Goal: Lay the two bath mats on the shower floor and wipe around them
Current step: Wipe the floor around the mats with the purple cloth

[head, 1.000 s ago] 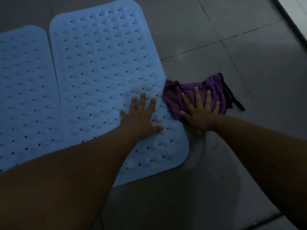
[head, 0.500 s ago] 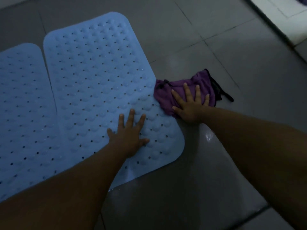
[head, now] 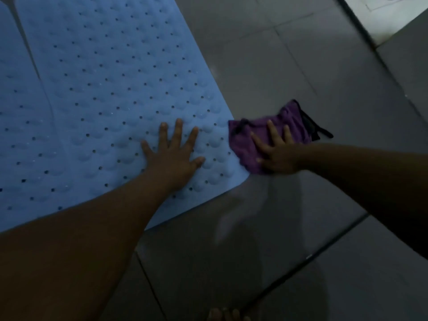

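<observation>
The floor (head: pixel 289 72) is made of big grey tiles with thin dark lines between them. A wet, shiny patch sits on the tile near the bottom corner of the mats.

A big blue mat (head: pixel 120 89) lies flat on the floor. It has many small holes and round bumps. Its long side runs from the top left of the view down toward the right, and its round near corner points at the cloth. A second blue mat (head: pixel 20 140) lies just beside it on the left, with only a thin gap between them. It runs the same way and goes off the left edge of the view.

A purple cloth (head: pixel 284 122) is bunched up on the floor, right at the right edge of the big mat, touching its corner. A dark strip sticks out from its far side.

The left hand (head: pixel 172 156) lies flat on the big mat near that corner. Its fingers are straight and spread wide, and it presses down and holds nothing.

The right hand (head: pixel 276 150) lies flat on top of the cloth. Its fingers are straight and a little apart, pressing the cloth to the floor.

Some toes (head: pixel 225 315) show at the bottom edge.
</observation>
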